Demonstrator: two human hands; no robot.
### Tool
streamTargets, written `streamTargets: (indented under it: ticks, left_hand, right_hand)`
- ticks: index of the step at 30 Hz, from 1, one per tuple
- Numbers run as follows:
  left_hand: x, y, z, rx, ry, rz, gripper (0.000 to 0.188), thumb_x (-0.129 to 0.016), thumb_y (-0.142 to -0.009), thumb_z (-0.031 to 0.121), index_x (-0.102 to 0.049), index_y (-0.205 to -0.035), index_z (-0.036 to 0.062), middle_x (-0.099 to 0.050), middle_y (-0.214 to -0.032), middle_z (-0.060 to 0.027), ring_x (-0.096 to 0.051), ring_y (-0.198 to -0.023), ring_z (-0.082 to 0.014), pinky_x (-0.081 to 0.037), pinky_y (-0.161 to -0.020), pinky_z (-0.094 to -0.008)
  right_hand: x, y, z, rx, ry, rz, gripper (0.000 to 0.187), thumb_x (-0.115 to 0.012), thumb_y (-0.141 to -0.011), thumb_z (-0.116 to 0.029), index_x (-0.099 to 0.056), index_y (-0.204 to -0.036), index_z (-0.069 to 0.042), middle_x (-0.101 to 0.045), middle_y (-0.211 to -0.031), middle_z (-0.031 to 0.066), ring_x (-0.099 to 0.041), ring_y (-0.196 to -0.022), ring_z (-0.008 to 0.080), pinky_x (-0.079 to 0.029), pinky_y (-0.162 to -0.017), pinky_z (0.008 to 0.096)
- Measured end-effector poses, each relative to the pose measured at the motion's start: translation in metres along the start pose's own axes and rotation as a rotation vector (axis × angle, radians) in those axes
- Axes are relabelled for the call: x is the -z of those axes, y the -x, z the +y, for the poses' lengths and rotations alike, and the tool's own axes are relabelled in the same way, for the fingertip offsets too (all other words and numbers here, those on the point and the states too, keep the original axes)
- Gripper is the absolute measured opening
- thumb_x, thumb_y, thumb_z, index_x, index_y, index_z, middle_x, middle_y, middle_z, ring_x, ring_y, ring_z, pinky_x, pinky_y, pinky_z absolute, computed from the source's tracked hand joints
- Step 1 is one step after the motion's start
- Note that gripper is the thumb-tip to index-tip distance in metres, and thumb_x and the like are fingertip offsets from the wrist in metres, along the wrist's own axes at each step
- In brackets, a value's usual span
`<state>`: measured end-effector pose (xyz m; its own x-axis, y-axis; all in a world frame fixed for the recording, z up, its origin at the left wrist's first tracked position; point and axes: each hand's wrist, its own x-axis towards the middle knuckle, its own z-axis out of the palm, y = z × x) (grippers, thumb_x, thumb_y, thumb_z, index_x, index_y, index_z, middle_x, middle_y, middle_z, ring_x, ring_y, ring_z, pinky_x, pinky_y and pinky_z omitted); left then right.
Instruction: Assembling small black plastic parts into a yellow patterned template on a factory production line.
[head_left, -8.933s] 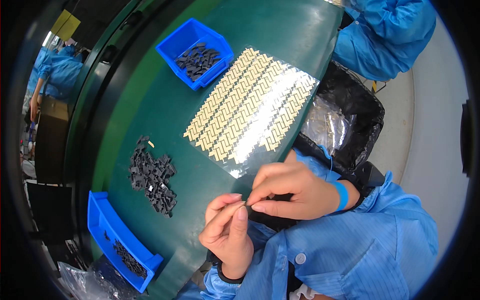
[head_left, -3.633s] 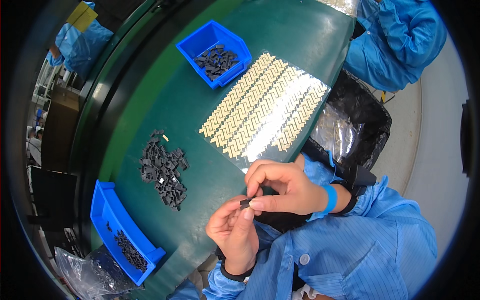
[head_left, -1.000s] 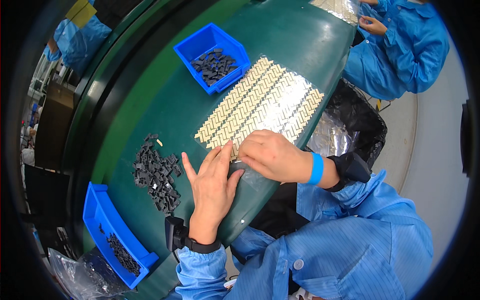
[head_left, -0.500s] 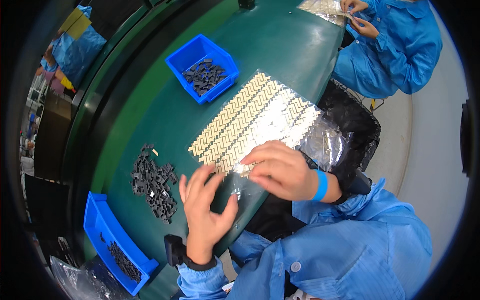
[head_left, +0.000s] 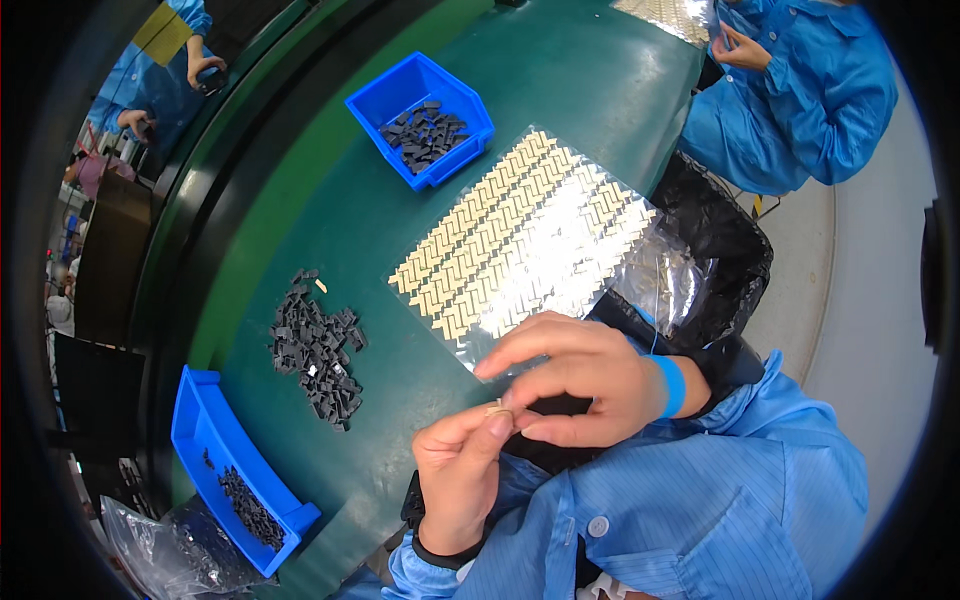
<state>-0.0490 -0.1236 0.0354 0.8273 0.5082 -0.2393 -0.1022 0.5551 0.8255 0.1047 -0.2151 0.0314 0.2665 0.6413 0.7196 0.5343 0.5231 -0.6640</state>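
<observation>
My left hand (head_left: 458,478) is closed in a pinch, with a small cream-coloured piece (head_left: 496,409) between thumb and forefinger. My right hand (head_left: 595,380) meets it there, its thumb and a finger drawn together at the left thumb tip. What the right fingertips grip is hidden. Just beyond the hands lies a clear sheet (head_left: 465,350) covered with rows of small cream pieces (head_left: 490,225) in a zigzag pattern; glare washes out its middle. Left of the sheet, a heap of small dark grey parts (head_left: 318,350) rests on the green table, one loose cream piece (head_left: 321,286) beside it.
A blue bin (head_left: 365,105) holding dark parts stands at the back. Another blue bin (head_left: 190,410) sits near left, above a clear plastic bag (head_left: 165,555). A black-lined bin (head_left: 745,250) is right of the table edge. Co-workers sit at far right (head_left: 790,100) and far left (head_left: 150,80).
My hands have come off the sheet's near edge toward me, and the left hand has gone from spread fingers to a pinch on a small cream piece. Both hands now meet.
</observation>
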Motion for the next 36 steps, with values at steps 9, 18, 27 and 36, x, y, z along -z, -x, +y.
streamTargets:
  ticks: [9,18,27,36]
  left_hand:
    - [-0.009,0.003,-0.001,-0.028,-0.117,0.014,0.014,-0.057,-0.084,-0.001,-0.061,-0.094,-0.0099,-0.065,-0.085,-0.0175,-0.063,-0.074,-0.0195,-0.051,-0.07,-0.0286]
    - [-0.01,0.004,-0.005,-0.319,-0.575,0.111,0.011,-0.058,-0.083,-0.002,-0.062,-0.09,-0.0094,-0.063,-0.08,-0.0147,-0.062,-0.07,-0.0181,-0.05,-0.064,-0.0256]
    - [-0.011,0.003,-0.001,-0.111,-0.454,-0.026,0.01,-0.06,-0.083,0.002,-0.062,-0.089,-0.0069,-0.063,-0.079,-0.0146,-0.062,-0.068,-0.0188,-0.05,-0.065,-0.028]
    - [-0.009,-0.001,0.002,-0.001,-0.146,0.042,0.015,-0.058,-0.085,0.006,-0.06,-0.09,-0.0073,-0.064,-0.078,-0.0176,-0.063,-0.064,-0.0231,-0.053,-0.067,-0.0334]
  right_hand:
    - [-0.003,0.008,0.002,-0.21,-0.058,-0.03,0.008,-0.062,-0.076,-0.008,-0.059,-0.083,-0.004,-0.058,-0.082,0.0071,-0.056,-0.076,0.0233,-0.042,-0.068,0.0332]
    - [0.001,0.004,0.002,-0.024,0.217,-0.127,0.01,-0.065,-0.073,-0.013,-0.058,-0.075,-0.006,-0.055,-0.086,0.0033,-0.054,-0.081,0.0215,-0.04,-0.073,0.0333]
    - [0.02,0.009,0.0,-0.202,0.042,-0.186,0.009,-0.063,-0.075,-0.009,-0.056,-0.073,-0.004,-0.056,-0.088,0.0057,-0.055,-0.081,0.0226,-0.043,-0.072,0.0327]
    - [0.15,0.063,0.005,-0.422,1.473,-0.122,0.009,-0.059,-0.063,-0.003,-0.061,-0.072,-0.004,-0.057,-0.073,0.0097,-0.056,-0.069,0.0287,-0.044,-0.063,0.0393]
